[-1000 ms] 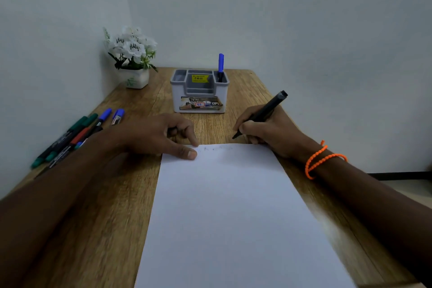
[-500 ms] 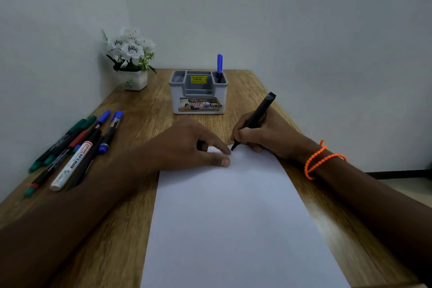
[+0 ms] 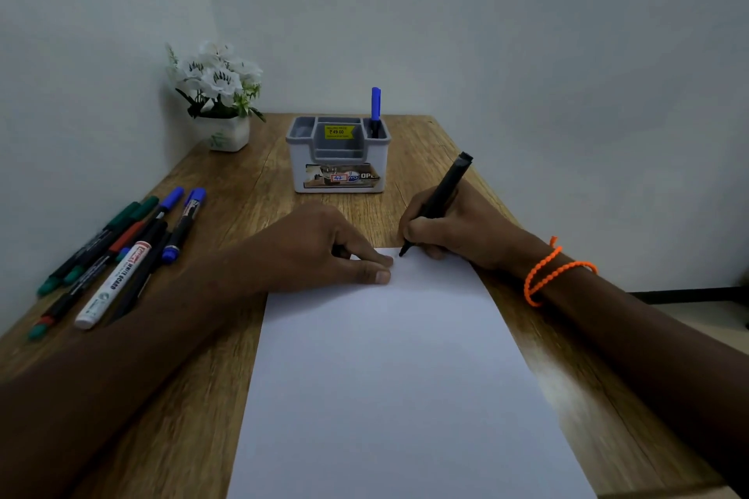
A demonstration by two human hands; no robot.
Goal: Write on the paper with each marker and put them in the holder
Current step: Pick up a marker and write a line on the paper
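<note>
Writing step in hand: black marker [image 3: 439, 201] tip at the far edge of the paper [image 3: 405, 377].

Right hand [image 3: 454, 231] grips it, fingers curled round the barrel; left hand [image 3: 324, 251] presses the sheet flat, fingers straight. Holder [image 3: 338, 174] beyond has one blue marker [image 3: 375, 105]. Judged next: finish the mark, then carry the marker to the holder; more markers [image 3: 121, 255] wait at left.

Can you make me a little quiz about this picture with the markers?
1. True or false: the holder has a blue marker standing in it.
2. Which hand grips the black marker? A left hand B right hand
3. Fill in: the left hand's fingers press on the ____.

Key: 1 true. 2 B. 3 paper.
</note>
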